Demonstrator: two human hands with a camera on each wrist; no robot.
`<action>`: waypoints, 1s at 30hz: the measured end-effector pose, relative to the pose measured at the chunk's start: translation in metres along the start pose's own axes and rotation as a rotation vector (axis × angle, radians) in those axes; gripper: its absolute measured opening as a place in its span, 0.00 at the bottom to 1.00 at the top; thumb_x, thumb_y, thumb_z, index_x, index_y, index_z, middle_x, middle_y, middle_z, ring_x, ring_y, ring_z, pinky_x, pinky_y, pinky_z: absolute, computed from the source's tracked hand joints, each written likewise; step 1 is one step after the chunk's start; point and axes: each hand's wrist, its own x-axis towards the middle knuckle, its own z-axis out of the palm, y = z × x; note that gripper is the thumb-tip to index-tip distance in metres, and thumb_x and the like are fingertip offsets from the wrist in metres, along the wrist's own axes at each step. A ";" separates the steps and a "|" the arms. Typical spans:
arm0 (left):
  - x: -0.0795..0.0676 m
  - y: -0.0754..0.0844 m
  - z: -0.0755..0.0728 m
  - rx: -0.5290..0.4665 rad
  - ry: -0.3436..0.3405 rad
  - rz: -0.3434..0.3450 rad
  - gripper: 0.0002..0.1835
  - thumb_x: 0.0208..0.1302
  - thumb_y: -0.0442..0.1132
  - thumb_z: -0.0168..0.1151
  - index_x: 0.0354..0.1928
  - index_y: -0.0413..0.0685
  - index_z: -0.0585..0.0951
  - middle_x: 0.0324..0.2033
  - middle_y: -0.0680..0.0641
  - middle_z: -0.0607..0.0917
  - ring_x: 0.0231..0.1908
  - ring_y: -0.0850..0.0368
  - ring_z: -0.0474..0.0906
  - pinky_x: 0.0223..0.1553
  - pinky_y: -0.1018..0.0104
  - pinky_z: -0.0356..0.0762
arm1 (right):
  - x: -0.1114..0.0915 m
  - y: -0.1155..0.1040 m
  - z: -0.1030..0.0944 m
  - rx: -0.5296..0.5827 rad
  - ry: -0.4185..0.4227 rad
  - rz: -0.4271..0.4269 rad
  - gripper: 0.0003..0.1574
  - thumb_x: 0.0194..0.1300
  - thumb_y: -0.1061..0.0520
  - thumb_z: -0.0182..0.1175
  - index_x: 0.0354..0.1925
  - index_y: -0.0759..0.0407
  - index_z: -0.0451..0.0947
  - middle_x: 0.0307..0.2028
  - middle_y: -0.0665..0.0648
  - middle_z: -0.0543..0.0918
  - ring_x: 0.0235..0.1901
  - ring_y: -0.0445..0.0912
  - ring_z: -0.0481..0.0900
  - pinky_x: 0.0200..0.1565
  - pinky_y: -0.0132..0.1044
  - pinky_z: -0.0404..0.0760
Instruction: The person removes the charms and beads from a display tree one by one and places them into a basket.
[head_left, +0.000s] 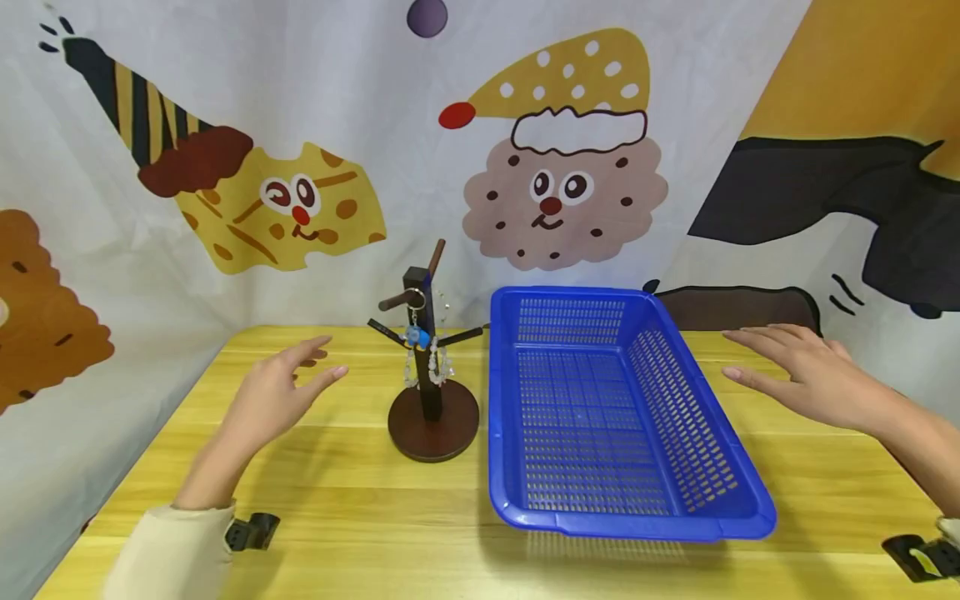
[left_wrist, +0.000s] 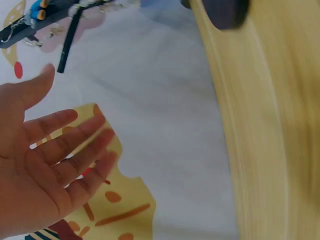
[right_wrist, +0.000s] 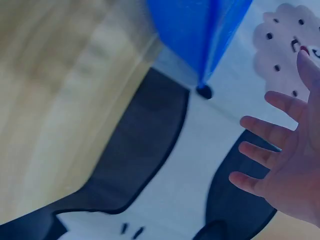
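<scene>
— On the yellow wooden table (head_left: 360,508), near the middle of the head view, what stands there?

— A dark wooden stand (head_left: 432,367) with a round base and pegs sticking out at angles. From its pegs hang a keyring with a small blue charm (head_left: 417,335) and a string of clear beads (head_left: 437,367). Just to the right of it sits a blue plastic basket (head_left: 678,467) with perforated walls; nothing shows inside it.

— Where is the left hand?

— The left hand (head_left: 279,393) is at the left centre of the frame, hovering above the table, near the stand but apart from it. Its fingers are stretched out and relaxed, pointing toward the stand, and it holds nothing. The left wrist view shows the same: an open palm (left_wrist: 35,165) at lower left with spread fingers, and the pegs and charm in the upper left corner.

— And the right hand?

— The right hand (head_left: 806,371) is at the right of the frame, beyond the basket's right wall and not touching it. Its fingers are straight, spread, and it grips nothing. In the right wrist view the fingers (right_wrist: 272,132) show at the right edge, with the basket's blue corner (right_wrist: 200,35) at the top.

— What is behind all this?

— A cloth backdrop (head_left: 420,208) printed with cartoon figures: a cheese face at upper left and a cookie face in a spotted hat at upper centre.
</scene>
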 end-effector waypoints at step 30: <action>0.050 0.019 0.022 -0.308 0.071 -0.069 0.16 0.68 0.44 0.55 0.51 0.42 0.80 0.37 0.42 0.85 0.39 0.47 0.79 0.35 0.59 0.72 | 0.069 -0.135 -0.002 0.223 -0.135 -0.460 0.23 0.65 0.52 0.58 0.54 0.63 0.76 0.51 0.60 0.79 0.54 0.58 0.74 0.52 0.56 0.70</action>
